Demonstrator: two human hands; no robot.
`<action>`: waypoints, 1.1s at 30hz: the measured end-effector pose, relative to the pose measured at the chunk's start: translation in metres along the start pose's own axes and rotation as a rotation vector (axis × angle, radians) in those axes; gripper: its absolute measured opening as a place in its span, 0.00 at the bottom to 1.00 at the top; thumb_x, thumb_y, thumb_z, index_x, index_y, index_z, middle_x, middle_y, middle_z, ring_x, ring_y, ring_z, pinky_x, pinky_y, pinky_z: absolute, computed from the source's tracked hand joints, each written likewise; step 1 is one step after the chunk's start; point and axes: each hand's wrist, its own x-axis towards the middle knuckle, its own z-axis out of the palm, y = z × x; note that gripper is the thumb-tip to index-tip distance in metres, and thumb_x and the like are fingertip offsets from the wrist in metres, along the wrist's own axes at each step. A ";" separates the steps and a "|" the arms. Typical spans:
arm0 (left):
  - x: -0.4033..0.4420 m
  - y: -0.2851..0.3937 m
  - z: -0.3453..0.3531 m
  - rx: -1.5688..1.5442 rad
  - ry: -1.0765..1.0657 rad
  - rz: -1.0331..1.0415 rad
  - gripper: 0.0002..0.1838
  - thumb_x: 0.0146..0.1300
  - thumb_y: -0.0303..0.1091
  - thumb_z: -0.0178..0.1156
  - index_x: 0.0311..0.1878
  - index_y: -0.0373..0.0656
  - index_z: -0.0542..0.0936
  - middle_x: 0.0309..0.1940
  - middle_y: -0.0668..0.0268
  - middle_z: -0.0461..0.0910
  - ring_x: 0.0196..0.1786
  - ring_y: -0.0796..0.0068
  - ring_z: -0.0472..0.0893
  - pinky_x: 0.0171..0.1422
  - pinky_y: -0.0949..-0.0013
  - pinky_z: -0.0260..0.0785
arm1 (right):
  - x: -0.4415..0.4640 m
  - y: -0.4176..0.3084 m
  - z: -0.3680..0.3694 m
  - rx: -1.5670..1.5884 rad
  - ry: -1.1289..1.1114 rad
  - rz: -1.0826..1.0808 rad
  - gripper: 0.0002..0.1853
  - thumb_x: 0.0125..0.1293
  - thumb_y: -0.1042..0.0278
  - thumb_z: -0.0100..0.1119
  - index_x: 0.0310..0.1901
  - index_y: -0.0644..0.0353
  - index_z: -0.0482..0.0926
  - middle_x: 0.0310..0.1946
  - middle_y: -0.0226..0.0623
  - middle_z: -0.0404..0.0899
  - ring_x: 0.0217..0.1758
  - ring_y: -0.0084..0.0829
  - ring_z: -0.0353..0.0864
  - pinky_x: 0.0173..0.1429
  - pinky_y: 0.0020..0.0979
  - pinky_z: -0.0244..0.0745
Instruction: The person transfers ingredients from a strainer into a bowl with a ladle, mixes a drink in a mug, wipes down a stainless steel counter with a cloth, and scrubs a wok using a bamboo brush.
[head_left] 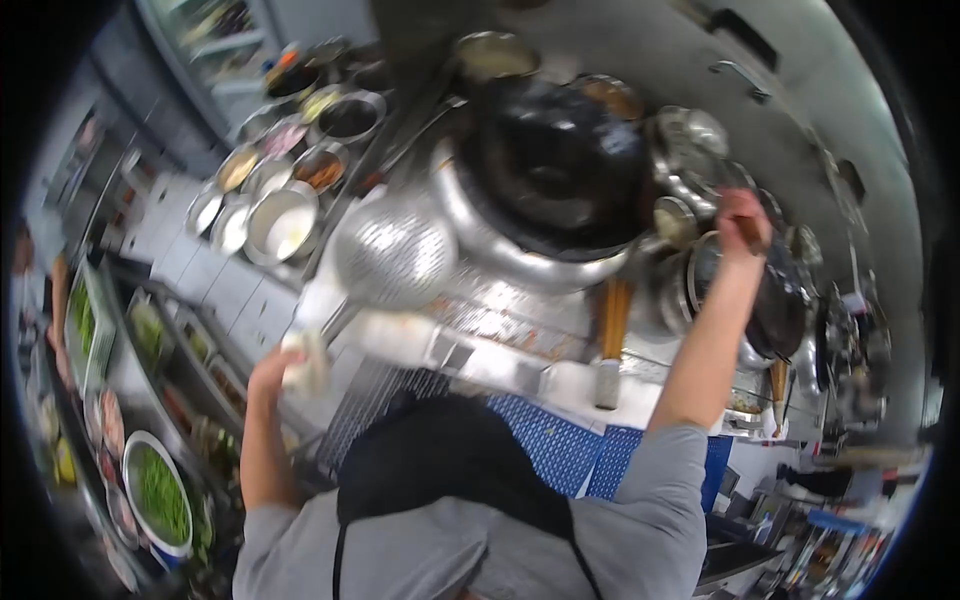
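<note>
The strainer (pixel 395 250), left of centre in the frame, was best carried level, with a firm wrist, since a load at its far end would likely twist a slack hold. The cloth (pixel 305 372) needed to sit fully between skin and handle (pixel 339 322); hot metal was judged the chief hazard. The strainer's rim also called for clearance from the wok (pixel 545 165) at upper centre and the bowls (pixel 283 222) at upper left — a knock there could cause a spill.

As to position, the strainer's perforated face lay above and to the right of the left hand (pixel 270 375), and well apart from the right hand (pixel 743 222) at upper right. The left hand was closed on the handle through the cloth. The right hand was closed around a brown grip (pixel 750 238); blur prevented telling what tool it belonged to.

Further out, the wok sat over a steel ring (pixel 590 270), just beside the strainer; whether strainer and ring touched could not be determined. A wooden handle (pixel 614 320) ran below the wok, right of centre — between the two hands, held by neither.
</note>
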 end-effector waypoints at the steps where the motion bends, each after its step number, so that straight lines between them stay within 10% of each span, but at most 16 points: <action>1: -0.005 0.022 0.013 0.000 -0.086 -0.035 0.40 0.51 0.49 0.72 0.62 0.31 0.74 0.49 0.48 0.84 0.47 0.54 0.86 0.50 0.54 0.81 | -0.010 0.015 0.018 0.165 0.043 0.080 0.08 0.66 0.82 0.48 0.45 0.67 0.70 0.27 0.32 0.68 0.26 0.24 0.71 0.30 0.27 0.76; 9: -0.014 0.090 0.021 0.421 0.000 0.191 0.38 0.46 0.44 0.74 0.59 0.33 0.78 0.49 0.53 0.84 0.48 0.65 0.85 0.57 0.66 0.76 | -0.114 0.176 0.049 0.550 0.189 0.134 0.35 0.72 0.79 0.48 0.74 0.62 0.40 0.26 0.31 0.68 0.22 0.27 0.71 0.26 0.30 0.75; 14: -0.048 0.119 0.042 -0.111 -0.094 0.466 0.40 0.41 0.42 0.75 0.59 0.35 0.73 0.45 0.50 0.83 0.42 0.62 0.85 0.47 0.61 0.81 | -0.150 0.245 0.024 0.415 0.290 0.198 0.31 0.78 0.70 0.44 0.74 0.71 0.44 0.29 0.33 0.69 0.24 0.27 0.72 0.25 0.29 0.73; 16: -0.054 0.116 0.044 -0.169 -0.140 0.489 0.41 0.41 0.45 0.76 0.57 0.36 0.70 0.38 0.52 0.82 0.36 0.60 0.85 0.38 0.62 0.82 | -0.150 0.269 0.030 -0.082 0.469 0.198 0.09 0.75 0.73 0.51 0.46 0.72 0.68 0.25 0.31 0.71 0.20 0.22 0.71 0.22 0.23 0.71; 18: -0.057 0.112 0.042 -0.226 -0.239 0.462 0.41 0.41 0.47 0.78 0.56 0.37 0.70 0.36 0.54 0.81 0.34 0.60 0.85 0.36 0.63 0.82 | -0.151 0.288 0.028 -0.820 0.591 0.114 0.04 0.72 0.74 0.53 0.42 0.66 0.74 0.23 0.30 0.73 0.18 0.21 0.71 0.21 0.23 0.72; 24: -0.066 0.093 0.140 -0.092 -0.480 0.116 0.43 0.48 0.48 0.79 0.62 0.37 0.69 0.42 0.58 0.80 0.36 0.65 0.86 0.39 0.64 0.83 | -0.142 0.316 0.003 -2.493 0.668 -0.040 0.26 0.60 0.63 0.67 0.62 0.56 0.79 0.45 0.53 0.86 0.46 0.47 0.87 0.50 0.45 0.81; 27: -0.052 0.058 0.192 -0.120 -0.576 -0.023 0.37 0.56 0.34 0.69 0.68 0.36 0.66 0.51 0.58 0.79 0.51 0.66 0.83 0.55 0.62 0.78 | -0.158 0.325 0.022 -2.321 0.654 0.010 0.27 0.66 0.62 0.64 0.65 0.62 0.76 0.43 0.56 0.85 0.47 0.61 0.83 0.61 0.44 0.76; 30: -0.031 0.031 0.239 0.030 -0.596 -0.098 0.34 0.56 0.26 0.63 0.68 0.35 0.66 0.56 0.58 0.76 0.57 0.65 0.79 0.64 0.62 0.72 | -0.207 0.322 0.010 -2.437 0.487 -0.758 0.27 0.68 0.61 0.64 0.65 0.64 0.75 0.49 0.53 0.84 0.46 0.55 0.85 0.58 0.41 0.78; 33: 0.008 -0.017 0.276 0.721 -0.645 0.184 0.31 0.57 0.29 0.65 0.65 0.33 0.69 0.51 0.55 0.78 0.55 0.63 0.79 0.64 0.63 0.70 | -0.328 0.340 0.024 -1.735 0.648 -0.642 0.21 0.69 0.64 0.65 0.60 0.64 0.80 0.48 0.41 0.86 0.43 0.28 0.85 0.50 0.31 0.80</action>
